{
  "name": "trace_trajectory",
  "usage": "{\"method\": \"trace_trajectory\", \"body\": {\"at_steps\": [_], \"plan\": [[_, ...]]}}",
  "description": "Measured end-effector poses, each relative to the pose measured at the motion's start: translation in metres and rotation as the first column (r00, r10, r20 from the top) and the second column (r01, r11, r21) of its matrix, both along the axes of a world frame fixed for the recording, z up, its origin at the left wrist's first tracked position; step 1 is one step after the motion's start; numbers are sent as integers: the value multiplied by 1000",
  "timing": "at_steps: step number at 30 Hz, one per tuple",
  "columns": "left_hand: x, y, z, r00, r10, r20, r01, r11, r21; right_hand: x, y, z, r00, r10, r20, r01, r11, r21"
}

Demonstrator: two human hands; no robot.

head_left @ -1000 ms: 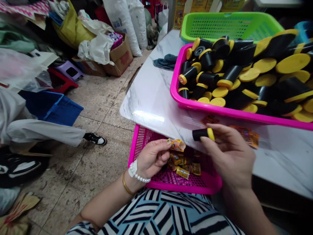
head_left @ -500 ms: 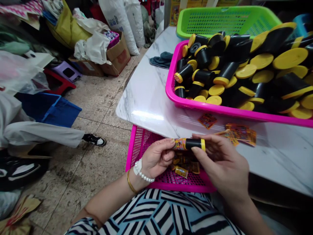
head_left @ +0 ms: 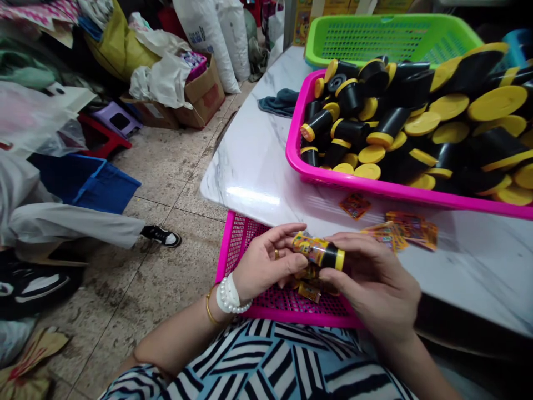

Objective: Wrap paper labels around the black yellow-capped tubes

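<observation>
A small black tube with yellow caps (head_left: 322, 253) lies sideways between both my hands, an orange printed label partly wrapped round its left half. My left hand (head_left: 264, 261) pinches the labelled end with thumb and fingers. My right hand (head_left: 375, 283) grips the yellow-capped right end. Both hover over a pink mesh basket (head_left: 241, 236) on my lap, which holds several orange label wrappers (head_left: 310, 290). On the marble table (head_left: 258, 166) a big pink basket (head_left: 333, 180) is heaped with many more black and yellow tubes (head_left: 391, 125).
Loose orange labels (head_left: 400, 230) lie on the table near its front edge. Behind the pink basket stands a green basket (head_left: 375, 33), with a dark cloth (head_left: 281, 103) to its left. On the floor at left are a blue bin (head_left: 89, 183), another person's leg and shoe (head_left: 160, 236), boxes and bags.
The orange label in my left hand met the tube in my right and now wraps round its left half. Both hands came together and sank slightly over the lap basket.
</observation>
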State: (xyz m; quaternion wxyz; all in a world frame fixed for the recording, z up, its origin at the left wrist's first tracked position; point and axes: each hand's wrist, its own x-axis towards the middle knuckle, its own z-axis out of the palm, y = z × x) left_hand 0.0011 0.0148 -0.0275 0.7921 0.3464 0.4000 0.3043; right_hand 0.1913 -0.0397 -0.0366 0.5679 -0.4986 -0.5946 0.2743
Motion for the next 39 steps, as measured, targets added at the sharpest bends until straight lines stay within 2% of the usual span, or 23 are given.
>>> {"method": "trace_trajectory", "body": {"at_steps": [3,7,12,15,17,19,21,23,26,29,35,39], "plan": [[-2,4,-2,991,-135,9,135,991,13,6,1,5,985,73,158,-67,997,-43],[9,8,-7,989,-148,24,148,989,-12,13,1,8,941,135,311,-127,991,-47],[22,10,-5,979,-179,101,182,983,-21,19,1,11,920,48,389,-69,997,41],[21,9,-5,975,-198,103,201,980,-13,21,1,11,903,32,429,-82,992,98],[19,8,-5,982,-177,62,175,984,33,19,1,8,911,52,409,-99,990,96],[17,8,-4,989,-147,-14,148,977,152,15,1,3,941,66,333,-93,994,64],[15,8,-1,985,-135,-109,161,941,297,12,1,-2,969,66,239,-70,997,9],[13,10,1,971,-166,-170,218,906,362,10,0,-5,978,56,202,-53,998,-17],[7,12,3,955,-276,-109,294,930,222,13,-2,-4,957,25,288,-52,995,85],[2,12,1,950,-308,-48,311,946,96,14,-3,-4,936,5,353,-63,986,153],[3,8,-2,973,-218,-76,229,959,169,2,-4,-7,989,-1,148,0,1000,11],[5,6,-2,985,-169,-18,169,965,199,0,-7,1,988,3,152,3,999,-43]]}}
